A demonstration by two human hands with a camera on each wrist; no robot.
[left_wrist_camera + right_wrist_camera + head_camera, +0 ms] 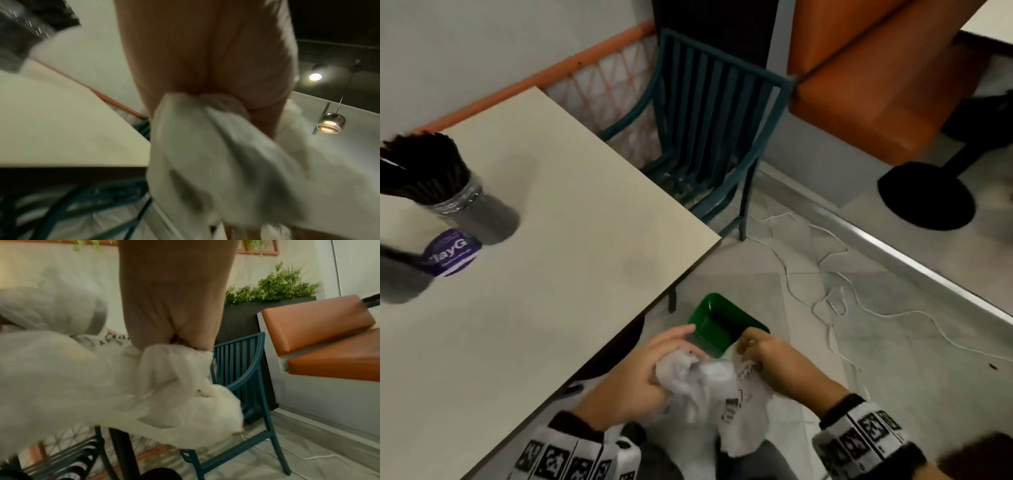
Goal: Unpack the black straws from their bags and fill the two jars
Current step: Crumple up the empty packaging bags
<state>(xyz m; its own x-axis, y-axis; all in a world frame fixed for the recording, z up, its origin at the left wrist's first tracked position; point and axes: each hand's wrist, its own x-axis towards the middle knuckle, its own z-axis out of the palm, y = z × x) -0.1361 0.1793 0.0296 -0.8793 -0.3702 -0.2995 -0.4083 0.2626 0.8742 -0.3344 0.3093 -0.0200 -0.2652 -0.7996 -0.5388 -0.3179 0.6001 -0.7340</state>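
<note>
Both hands hold a crumpled white plastic bag (717, 387) with black print, off the table's near right edge and above the floor. My left hand (643, 370) grips a scrunched wad of it (205, 142). My right hand (767, 356) pinches the bag's other side (164, 386). On the beige table (558, 240) at far left stands a jar (472, 209) packed with black straws (417, 164). A second jar (400, 277) sits at the left edge, blurred and cut off. No straws show in the bag.
A purple round lid (453, 253) lies between the jars. A green bin (726, 325) stands on the floor just beyond my hands. A teal metal chair (715, 113) is by the table's far corner, an orange bench (876, 85) beyond. White cable (825, 274) trails over the floor.
</note>
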